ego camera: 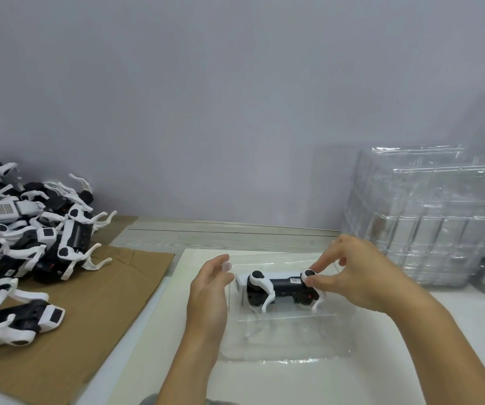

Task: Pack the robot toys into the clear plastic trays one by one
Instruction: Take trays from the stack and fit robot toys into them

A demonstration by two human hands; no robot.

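1. Centrally, a clear tray (285, 340) on the bench (454, 323) holds one robot toy (282, 289).
2. Right hand (355, 276) pinches the toy's leg joint.
3. Left hand (209, 290), fingers relaxed, holds nothing.
4. Empty trays (422, 223) stack right; loose toys (31, 229) pile left.

Left hand (209, 290) relaxed, fingers loose; right hand (352, 276) fingers pinching.

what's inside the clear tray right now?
One black-and-white robot toy lies in the tray, right hand pinching its rear leg joint. The tray's left edge is hidden behind the left hand.

A packing workbench: heaped robot toys (31, 229) left, stacked clear trays (428, 223) right
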